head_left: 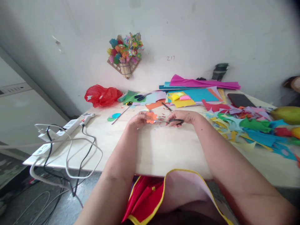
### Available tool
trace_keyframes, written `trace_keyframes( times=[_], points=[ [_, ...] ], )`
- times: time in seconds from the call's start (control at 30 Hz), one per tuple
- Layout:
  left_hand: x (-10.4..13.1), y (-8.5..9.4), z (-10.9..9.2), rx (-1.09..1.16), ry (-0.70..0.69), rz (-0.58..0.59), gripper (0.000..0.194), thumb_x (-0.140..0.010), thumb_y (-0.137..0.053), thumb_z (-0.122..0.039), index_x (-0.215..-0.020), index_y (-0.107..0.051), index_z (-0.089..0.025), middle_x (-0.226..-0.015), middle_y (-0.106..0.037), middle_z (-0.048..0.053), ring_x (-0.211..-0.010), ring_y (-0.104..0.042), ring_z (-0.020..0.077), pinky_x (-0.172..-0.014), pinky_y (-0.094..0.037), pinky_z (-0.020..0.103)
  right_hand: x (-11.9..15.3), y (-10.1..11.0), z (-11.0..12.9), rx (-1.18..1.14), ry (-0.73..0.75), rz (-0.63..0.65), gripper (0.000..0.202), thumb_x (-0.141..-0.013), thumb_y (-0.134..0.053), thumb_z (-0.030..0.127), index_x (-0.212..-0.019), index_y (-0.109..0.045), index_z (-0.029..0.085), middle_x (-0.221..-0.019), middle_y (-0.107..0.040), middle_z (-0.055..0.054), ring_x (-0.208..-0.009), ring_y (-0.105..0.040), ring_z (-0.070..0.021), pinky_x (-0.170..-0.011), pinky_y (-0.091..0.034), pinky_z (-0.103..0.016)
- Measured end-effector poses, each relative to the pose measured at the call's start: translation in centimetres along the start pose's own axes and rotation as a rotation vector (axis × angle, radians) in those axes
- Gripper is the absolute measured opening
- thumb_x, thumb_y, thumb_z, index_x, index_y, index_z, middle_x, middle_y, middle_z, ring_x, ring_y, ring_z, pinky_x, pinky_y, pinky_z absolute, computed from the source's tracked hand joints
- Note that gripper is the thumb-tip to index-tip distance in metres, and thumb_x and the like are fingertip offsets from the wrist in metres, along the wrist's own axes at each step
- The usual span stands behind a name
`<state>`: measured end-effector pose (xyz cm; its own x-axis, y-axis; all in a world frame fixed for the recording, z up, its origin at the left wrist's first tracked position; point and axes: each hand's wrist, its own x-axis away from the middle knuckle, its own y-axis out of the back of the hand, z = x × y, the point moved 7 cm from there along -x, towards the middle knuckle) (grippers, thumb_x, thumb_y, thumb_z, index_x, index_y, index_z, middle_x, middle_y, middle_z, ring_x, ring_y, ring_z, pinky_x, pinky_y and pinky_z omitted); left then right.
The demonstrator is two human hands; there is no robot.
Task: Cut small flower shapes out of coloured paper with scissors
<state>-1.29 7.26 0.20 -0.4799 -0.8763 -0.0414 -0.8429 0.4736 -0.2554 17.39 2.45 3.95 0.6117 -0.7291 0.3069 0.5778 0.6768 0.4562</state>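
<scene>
Between the fingers of my left hand is an orange paper flower with a scalloped edge, held just above the table. My right hand grips a pair of scissors by the dark handles. The blades point left and reach the flower; whether they are cutting into it is too small to tell. A dark pen-like stick lies just behind my right hand. Small paper bits lie around both hands.
Paper scraps cover the table's right side, near a phone. Coloured sheets and a red plastic bag lie along the wall. At left are a power strip and loose cables. Another pair of scissors lies at the back.
</scene>
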Motion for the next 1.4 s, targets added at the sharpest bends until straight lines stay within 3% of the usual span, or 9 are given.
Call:
trace_keyframes(
  times=[0.53, 1.4],
  points=[
    [0.11, -0.40, -0.17, -0.023, 0.015, -0.010, 0.015, -0.049, -0.076, -0.015, -0.062, -0.070, -0.012, -0.055, -0.062, 0.002, -0.050, -0.055, 0.0119, -0.056, -0.044, 0.025, -0.08, 0.26, 0.05, 0.049, 0.053, -0.004, 0.034, -0.063, -0.084, 0.038, -0.083, -0.074, 0.012, -0.051, -0.054, 0.003, -0.046, -0.044, -0.0067, -0.046, -0.033, -0.022],
    [-0.13, 0.31, -0.06, -0.003, -0.008, -0.003, 0.016, -0.048, -0.071, -0.013, -0.064, -0.070, -0.012, -0.057, -0.064, 0.003, -0.052, -0.060, 0.0142, -0.059, -0.049, 0.027, -0.32, 0.26, 0.07, 0.013, 0.056, -0.025, 0.032, -0.063, -0.082, 0.032, -0.084, -0.073, 0.011, -0.050, -0.055, 0.004, -0.045, -0.045, -0.0069, -0.045, -0.034, -0.021]
  ],
)
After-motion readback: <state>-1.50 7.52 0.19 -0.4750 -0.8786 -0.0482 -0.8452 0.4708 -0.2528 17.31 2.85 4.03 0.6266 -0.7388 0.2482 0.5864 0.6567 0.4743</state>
